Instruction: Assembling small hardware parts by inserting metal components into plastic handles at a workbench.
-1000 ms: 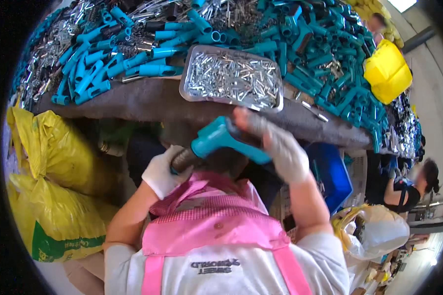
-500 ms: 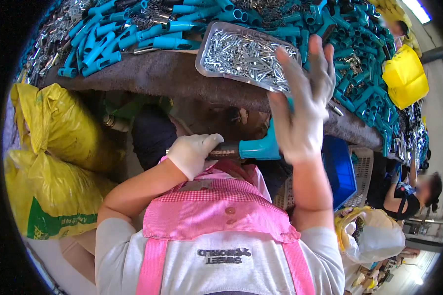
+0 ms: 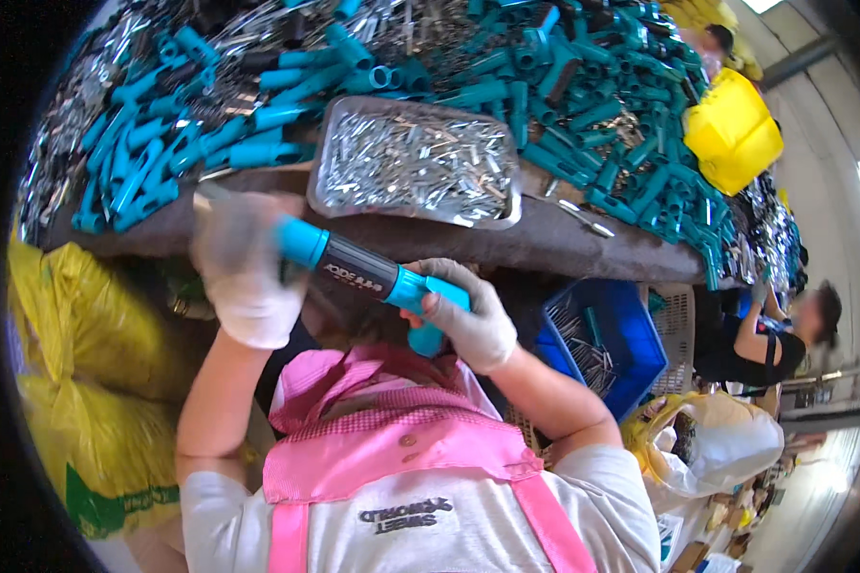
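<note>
The right hand (image 3: 478, 327) has been lowered onto one teal-and-black tool (image 3: 355, 265), whose angled end is gripped by its fingers. The left hand (image 3: 244, 272) is blurred at the other end; whether its fingers are closed cannot be told. Beyond the fingers, one tray (image 3: 512, 208) of metal pins (image 3: 416, 160) is seen; to their right, one blue bin (image 3: 638, 377).

Teal tool (image 3: 358, 267), black middle, slanting down rightward, in right hand (image 3: 470, 320).
</note>
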`<state>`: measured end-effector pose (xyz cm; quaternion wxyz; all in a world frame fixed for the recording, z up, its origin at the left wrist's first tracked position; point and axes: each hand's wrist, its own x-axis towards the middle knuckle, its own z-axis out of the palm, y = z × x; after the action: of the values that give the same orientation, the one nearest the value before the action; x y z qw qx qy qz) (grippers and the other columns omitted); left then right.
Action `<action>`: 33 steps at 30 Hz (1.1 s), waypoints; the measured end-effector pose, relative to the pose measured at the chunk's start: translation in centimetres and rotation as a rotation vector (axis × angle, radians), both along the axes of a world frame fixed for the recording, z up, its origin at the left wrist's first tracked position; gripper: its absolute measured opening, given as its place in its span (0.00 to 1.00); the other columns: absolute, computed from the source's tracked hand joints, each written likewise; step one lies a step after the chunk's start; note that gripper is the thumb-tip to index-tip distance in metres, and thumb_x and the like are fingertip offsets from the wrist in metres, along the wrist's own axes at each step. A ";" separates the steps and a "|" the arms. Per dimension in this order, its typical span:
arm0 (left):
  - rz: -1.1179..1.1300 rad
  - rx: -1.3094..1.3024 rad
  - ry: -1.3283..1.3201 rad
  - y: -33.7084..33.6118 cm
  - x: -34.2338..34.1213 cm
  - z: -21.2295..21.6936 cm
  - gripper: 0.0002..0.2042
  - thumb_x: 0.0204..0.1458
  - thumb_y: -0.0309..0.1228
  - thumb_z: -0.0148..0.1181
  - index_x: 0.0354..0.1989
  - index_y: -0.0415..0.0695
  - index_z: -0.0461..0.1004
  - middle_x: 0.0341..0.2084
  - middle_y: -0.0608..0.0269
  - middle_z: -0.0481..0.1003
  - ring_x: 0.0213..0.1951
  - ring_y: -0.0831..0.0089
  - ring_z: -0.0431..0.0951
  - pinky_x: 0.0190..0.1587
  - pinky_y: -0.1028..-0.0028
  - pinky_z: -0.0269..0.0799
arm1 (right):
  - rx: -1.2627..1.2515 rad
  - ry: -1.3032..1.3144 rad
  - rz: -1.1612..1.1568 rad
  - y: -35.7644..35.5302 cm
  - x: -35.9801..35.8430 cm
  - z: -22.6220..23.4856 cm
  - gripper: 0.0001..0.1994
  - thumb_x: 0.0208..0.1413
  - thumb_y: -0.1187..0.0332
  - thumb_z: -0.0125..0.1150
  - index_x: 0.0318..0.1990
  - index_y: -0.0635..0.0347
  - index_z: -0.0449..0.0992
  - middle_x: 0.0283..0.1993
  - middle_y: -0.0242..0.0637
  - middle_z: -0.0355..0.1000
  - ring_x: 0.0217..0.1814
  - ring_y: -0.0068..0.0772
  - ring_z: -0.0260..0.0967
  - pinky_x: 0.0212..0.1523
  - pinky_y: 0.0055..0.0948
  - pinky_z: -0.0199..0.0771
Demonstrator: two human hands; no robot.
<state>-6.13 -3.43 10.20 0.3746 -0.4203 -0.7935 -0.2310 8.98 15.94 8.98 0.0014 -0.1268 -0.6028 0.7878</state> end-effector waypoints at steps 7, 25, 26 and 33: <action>-0.706 1.294 -1.761 4.1 -0.2 -2.2 0.21 0.59 0.37 0.44 0.58 0.40 0.59 0.45 0.60 0.67 0.45 0.70 0.68 0.50 0.69 0.63 | 0.992 0.512 0.214 9.1 -3.6 1.3 0.21 0.56 0.59 0.53 0.53 0.63 0.66 0.51 0.47 0.67 0.54 0.45 0.64 0.55 0.37 0.63; -0.909 0.737 -1.927 5.6 3.3 -3.9 0.24 0.56 0.47 0.49 0.50 0.36 0.62 0.29 0.59 0.67 0.27 0.74 0.68 0.31 0.75 0.65 | 1.840 -0.704 -0.504 38.2 -11.5 3.5 0.17 0.45 0.55 0.60 0.40 0.52 0.79 0.47 0.43 0.72 0.49 0.46 0.69 0.49 0.40 0.69; -0.870 0.670 -1.900 5.4 3.3 -3.9 0.24 0.56 0.46 0.50 0.49 0.36 0.63 0.29 0.60 0.68 0.28 0.74 0.68 0.32 0.76 0.65 | 1.871 -0.706 -0.653 38.0 -10.9 3.6 0.16 0.47 0.55 0.59 0.40 0.53 0.78 0.46 0.45 0.71 0.50 0.47 0.68 0.49 0.40 0.69; -0.822 0.321 -1.666 4.1 3.5 -4.3 0.18 0.58 0.38 0.48 0.49 0.36 0.64 0.30 0.64 0.69 0.29 0.80 0.68 0.36 0.79 0.64 | -0.171 0.500 -0.559 23.7 -5.3 3.0 0.16 0.57 0.67 0.55 0.52 0.58 0.65 0.36 0.36 0.68 0.31 0.24 0.63 0.32 0.21 0.67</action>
<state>-2.63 0.71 5.94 -0.3709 -0.3099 -0.5542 -0.6776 3.69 39.66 12.02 0.3523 -0.0899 -0.4581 0.8112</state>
